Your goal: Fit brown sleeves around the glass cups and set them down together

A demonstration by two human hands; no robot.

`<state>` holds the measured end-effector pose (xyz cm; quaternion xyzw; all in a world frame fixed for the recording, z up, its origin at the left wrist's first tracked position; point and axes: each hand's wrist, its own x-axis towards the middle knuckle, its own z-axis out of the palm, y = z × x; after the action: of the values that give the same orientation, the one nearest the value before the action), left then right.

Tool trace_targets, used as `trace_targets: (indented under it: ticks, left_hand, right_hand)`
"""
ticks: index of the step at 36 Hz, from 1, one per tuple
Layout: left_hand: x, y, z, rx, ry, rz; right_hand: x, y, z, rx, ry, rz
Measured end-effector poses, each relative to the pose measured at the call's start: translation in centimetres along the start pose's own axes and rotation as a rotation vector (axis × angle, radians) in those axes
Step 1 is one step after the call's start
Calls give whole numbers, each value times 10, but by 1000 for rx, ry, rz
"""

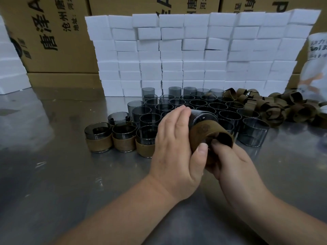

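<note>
Holding one glass cup (203,117) tipped on its side above the tabletop (70,174), your left hand (173,144) lies along the cup's left wall. Its fingers (178,114) stretch up toward the far end, and the thumb bends round onto the brown sleeve (208,131). That sleeve sits around the cup's near end and overhangs it — its dark open mouth faces you, so I cannot tell how far the glass reaches inside. Your right hand (231,161) grips the sleeve from beneath, thumb tip at the mouth's edge. Its other fingers are curled out of sight under the sleeve and behind your left thumb.

To the left, side by side in a row, stand three sleeved cups (123,137); your left hand partly hides the third. Behind them and behind your hands is a packed cluster of bare cups (194,103), smoky grey and hard to count where the rims overlap. A heap of loose sleeves (276,106) lies just right of the cluster and runs off the right edge. A wall of white blocks (194,50) rises just behind the glasses. Printed cardboard cartons (53,32) stand beyond it, cut off at the top. A white printed bag (316,59) shows at the far right — only in part, its lettering blurred.
</note>
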<state>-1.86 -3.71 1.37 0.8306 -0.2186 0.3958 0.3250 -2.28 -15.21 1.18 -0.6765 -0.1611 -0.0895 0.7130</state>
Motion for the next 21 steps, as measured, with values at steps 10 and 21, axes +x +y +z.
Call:
trace_targets:
  ticks: [10,21]
  left_hand:
    - [-4,0,3,-83,80,2]
    - [-6,-2,3,-181,119,9]
  right_hand:
    - [-1,-1,-3,-34,-48,-131]
    - [-5,-7,-5,-64,-114,-210]
